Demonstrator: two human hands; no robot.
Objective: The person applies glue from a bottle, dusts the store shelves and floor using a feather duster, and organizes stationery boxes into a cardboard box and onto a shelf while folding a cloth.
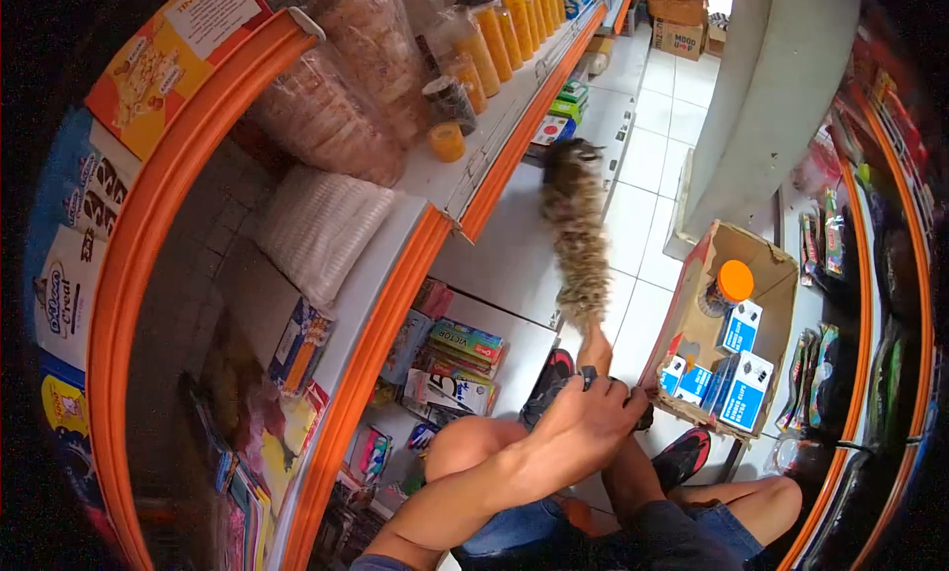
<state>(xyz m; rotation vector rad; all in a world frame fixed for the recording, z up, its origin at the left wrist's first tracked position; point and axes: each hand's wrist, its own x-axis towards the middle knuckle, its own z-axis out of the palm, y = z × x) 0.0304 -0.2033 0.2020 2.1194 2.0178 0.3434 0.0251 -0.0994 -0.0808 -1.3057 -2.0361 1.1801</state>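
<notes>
A brown feather duster (578,230) reaches forward over the floor from my hands, its feathers slightly blurred. My right hand (595,351) shows only in part at the duster's near end, closed around it. Across the right wrist area lies my left hand (583,418), its fingers curled and a dark ring-like band on one. What those curled fingers grip is hidden. A small dark object (645,418) shows just beyond the left fingertips; I cannot tell what it is.
A cardboard box (682,324) with an orange-lidded jar (730,284) and blue-white small boxes (743,388) stands right of my hands. Orange-edged shelves (366,349) with packaged goods run along the left. A pillar (756,106) rises at the right, near hanging packets (825,240).
</notes>
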